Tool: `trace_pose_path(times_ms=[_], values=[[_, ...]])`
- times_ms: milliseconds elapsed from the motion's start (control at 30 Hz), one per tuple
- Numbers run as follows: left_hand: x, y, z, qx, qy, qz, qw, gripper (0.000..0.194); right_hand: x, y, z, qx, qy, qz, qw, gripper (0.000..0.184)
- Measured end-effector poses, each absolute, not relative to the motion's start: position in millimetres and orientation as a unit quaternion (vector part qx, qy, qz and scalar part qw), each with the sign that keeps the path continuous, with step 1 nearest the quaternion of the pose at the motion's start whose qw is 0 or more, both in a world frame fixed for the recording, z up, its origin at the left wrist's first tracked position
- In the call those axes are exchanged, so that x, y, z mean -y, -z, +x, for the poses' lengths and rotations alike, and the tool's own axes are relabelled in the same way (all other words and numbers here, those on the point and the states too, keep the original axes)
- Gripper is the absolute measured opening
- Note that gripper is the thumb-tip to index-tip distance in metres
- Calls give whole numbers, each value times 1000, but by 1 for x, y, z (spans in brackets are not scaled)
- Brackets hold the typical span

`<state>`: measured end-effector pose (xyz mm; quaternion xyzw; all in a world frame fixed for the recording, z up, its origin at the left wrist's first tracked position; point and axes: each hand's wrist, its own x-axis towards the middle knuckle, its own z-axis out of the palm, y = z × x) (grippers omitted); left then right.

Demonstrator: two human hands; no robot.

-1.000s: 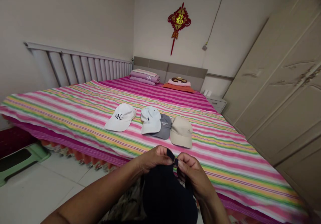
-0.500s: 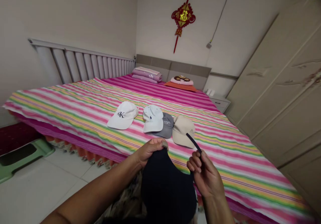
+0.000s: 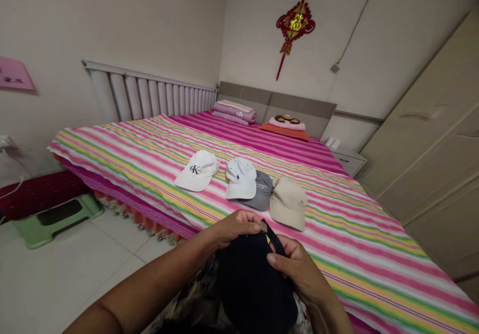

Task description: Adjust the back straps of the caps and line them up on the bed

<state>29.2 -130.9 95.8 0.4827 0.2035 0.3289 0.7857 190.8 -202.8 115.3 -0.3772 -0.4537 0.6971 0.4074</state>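
A dark navy or black cap (image 3: 254,279) is held low in front of me, its back opening facing up. My left hand (image 3: 239,229) is closed on the cap's rear edge, pinching near the small metal buckle (image 3: 264,227). My right hand (image 3: 294,261) is closed on the cap's strap (image 3: 276,242), whose end reaches to the buckle. Whether the strap passes through the buckle I cannot tell. Beyond my hands on the bed lie a white cap (image 3: 198,170), a pale blue cap (image 3: 240,179) overlapping a grey cap (image 3: 262,192), and a beige cap (image 3: 288,202).
A striped sheet (image 3: 355,244) covers the bed. Folded bedding (image 3: 234,112) and a pink folded item (image 3: 286,122) lie near the headboard (image 3: 277,102). To the left stands a green stool (image 3: 60,219); a wardrobe (image 3: 419,139) is at right.
My right hand has moved left with the strap, bringing its end up to the buckle at my left hand. The view has swung left, showing more of the left wall.
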Motion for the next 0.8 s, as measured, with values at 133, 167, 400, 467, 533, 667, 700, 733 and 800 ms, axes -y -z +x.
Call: trace_pose_path(times_ms=[133,167,400,467,533,667,700,733,800], values=[[121,-69,7,-196,-283,491,801,38,199,-121,190,402,-688,-354,489,20],[120,-60,0,-193,-268,489,807,39,197,-121,192,388,-686,-350,507,20],[145,10,-33,-196,-217,418,860,40,178,-125,207,296,-663,-343,596,31],[158,20,-36,-185,-249,376,873,40,170,-122,207,267,-654,-357,612,29],[168,24,-40,-170,-310,324,878,40,161,-115,206,241,-644,-378,620,25],[173,22,-62,-174,-390,265,865,36,148,-86,208,246,-633,-440,588,29],[171,20,-71,-183,-402,260,859,34,147,-75,209,252,-631,-460,572,32],[168,18,-80,-194,-412,257,852,33,147,-64,211,257,-628,-478,558,35],[159,11,-98,-212,-438,260,834,35,151,-40,216,263,-610,-509,547,33]])
